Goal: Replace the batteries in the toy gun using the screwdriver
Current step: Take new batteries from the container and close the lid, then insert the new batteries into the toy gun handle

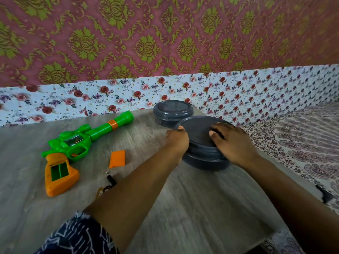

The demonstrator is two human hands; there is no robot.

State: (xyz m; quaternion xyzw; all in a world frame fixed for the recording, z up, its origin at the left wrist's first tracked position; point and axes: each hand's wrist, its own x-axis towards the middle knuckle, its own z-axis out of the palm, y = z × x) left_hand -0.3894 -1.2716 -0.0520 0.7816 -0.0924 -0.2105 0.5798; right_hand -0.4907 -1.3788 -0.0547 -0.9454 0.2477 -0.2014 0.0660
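A green toy gun with an orange grip lies at the left of the grey table; its battery compartment is open and looks empty. The orange battery cover lies loose beside it. A small dark tool, perhaps the screwdriver, shows just past my left forearm, partly hidden. A round dark grey container stands to the right, its lid tilted up. My left hand grips the lid's left rim. My right hand holds the lid's right side, fingers curled over the top.
A second round grey container, closed, stands behind the first near the table's back edge. A floral cloth wall rises behind. A patterned bedspread lies to the right of the table's edge, with a small black object on it.
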